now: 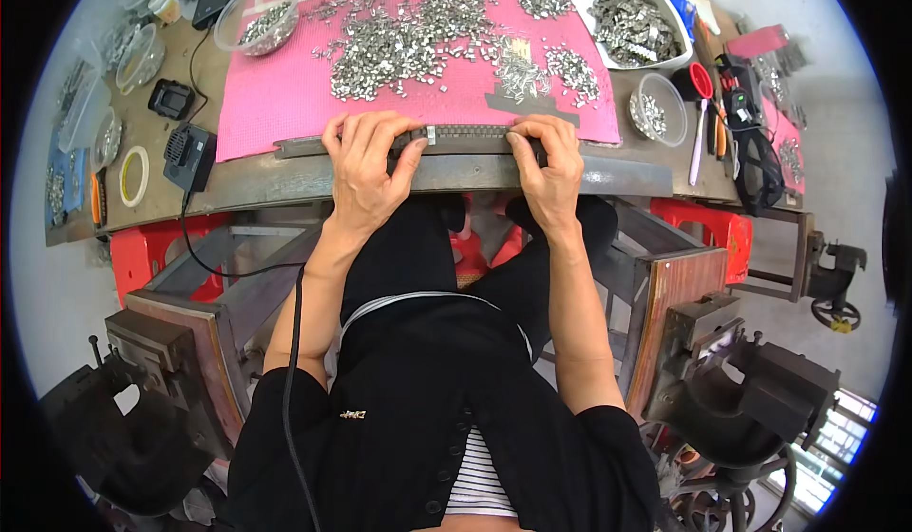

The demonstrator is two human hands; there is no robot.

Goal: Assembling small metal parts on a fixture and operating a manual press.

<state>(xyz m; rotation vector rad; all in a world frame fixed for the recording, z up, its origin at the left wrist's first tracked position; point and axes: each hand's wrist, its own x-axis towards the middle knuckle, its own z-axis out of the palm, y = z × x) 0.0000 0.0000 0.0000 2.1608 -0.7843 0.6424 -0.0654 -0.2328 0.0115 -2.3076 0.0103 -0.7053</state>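
Nearest is the person's black top [399, 446] over a striped shirt [483, 475], with a black cable [291, 389] running down its left side. A dark vise [769, 389] stands low on the right and another vise [157, 351] low on the left, beyond which parts of red stools [135, 258] show under the worktop [176, 195]. A long grey metal bar [617, 179] runs along the near edge of the worktop. Just over it, the left hand [372, 166] and right hand [549, 166] are apart from each other, thumbs and fingers bent around a dark ribbed strip [475, 133], which lies crosswise between them at the near edge of a pink mat [275, 104]. A small shiny piece [430, 135] sits on the strip beside the left hand. A roll of tape [145, 179] and a black charger [190, 157] lie to the left; a clear tub [677, 119] of metal bits stands to the right, near a red scoop [700, 80]. Farther back, a dark flat plate [532, 109], thin pins [521, 80] and a wide heap of small metal pieces [408, 47] lie on the mat, between a clear bowl [230, 28] and a white tub [587, 5] filled with dark metal links [632, 28].
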